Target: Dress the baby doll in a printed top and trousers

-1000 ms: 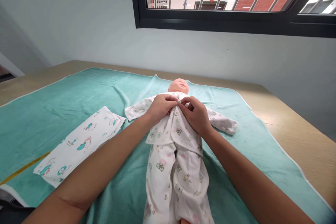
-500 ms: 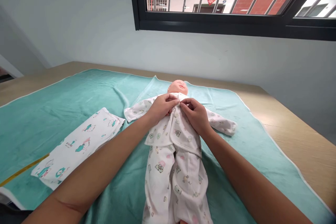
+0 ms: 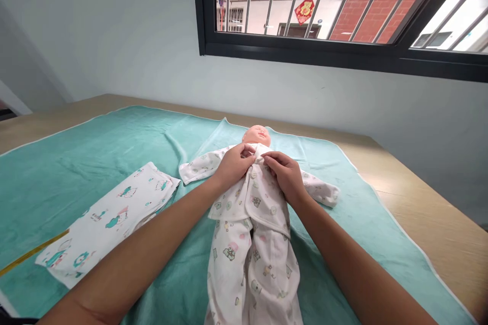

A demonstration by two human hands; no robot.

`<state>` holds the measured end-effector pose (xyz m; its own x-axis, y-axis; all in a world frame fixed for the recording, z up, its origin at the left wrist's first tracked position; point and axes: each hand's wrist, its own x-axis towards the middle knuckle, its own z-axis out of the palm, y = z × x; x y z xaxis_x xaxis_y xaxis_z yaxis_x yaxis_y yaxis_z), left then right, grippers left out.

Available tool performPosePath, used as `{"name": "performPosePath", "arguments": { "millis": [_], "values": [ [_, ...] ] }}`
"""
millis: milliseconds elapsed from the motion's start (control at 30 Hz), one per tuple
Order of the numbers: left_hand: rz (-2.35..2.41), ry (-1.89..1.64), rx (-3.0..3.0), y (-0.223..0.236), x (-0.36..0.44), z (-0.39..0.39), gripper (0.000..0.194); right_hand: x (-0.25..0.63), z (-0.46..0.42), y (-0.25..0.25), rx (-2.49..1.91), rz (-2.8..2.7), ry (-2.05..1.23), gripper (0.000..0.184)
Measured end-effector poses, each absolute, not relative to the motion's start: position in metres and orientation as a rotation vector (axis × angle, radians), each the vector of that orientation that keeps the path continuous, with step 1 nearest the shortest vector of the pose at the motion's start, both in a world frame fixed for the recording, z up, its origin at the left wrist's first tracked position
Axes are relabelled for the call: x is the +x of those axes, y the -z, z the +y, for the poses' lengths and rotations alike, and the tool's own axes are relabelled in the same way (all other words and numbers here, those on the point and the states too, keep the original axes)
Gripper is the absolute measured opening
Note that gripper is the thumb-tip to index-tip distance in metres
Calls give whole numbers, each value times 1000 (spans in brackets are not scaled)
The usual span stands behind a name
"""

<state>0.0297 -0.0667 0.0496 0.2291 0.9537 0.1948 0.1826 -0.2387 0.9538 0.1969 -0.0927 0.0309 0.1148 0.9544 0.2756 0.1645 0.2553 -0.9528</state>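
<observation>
A baby doll (image 3: 256, 134) lies on its back, head away from me, dressed in a white printed jacket (image 3: 234, 200) and matching trousers (image 3: 229, 264). My left hand (image 3: 235, 165) pinches the jacket's front edge just below the collar. Opposite it, my right hand (image 3: 284, 171) grips the other front edge between thumb and fingers. The fingertips of both hands are close together at the top of the opening. A button (image 3: 253, 175) shows lower on the front. Whether a button sits between my fingers is too small to tell.
A teal blanket (image 3: 125, 132) covers much of the wooden table (image 3: 423, 203). To the left lies a folded white printed cloth (image 3: 114, 213), with a yellow strip (image 3: 34, 252) beside it. Behind the table are a wall and a barred window (image 3: 305, 15).
The camera view has tilted up slightly. Both hands stay at the jacket's collar; the fingertips have drawn slightly apart, with more of the fabric between them showing.
</observation>
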Motion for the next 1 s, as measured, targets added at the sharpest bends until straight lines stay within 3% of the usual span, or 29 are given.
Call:
{"name": "performPosePath", "arguments": {
  "millis": [200, 467, 800, 1000],
  "values": [
    [1006, -1057, 1520, -52, 29, -67, 21, 205, -77, -33, -1186, -1158, -1012, 21],
    [1041, -1034, 1670, -53, 27, -65, 19, 186, -47, -75, -1735, -1686, -629, 45],
    [1131, -1030, 1654, -53, 26, -61, 24, 200, -38, -69, -1623, -1514, -973, 18],
    [1202, -1023, 1608, -64, 29, -51, 28, 207, -40, -71, -1501, -1407, -1096, 16]
  ]
}}
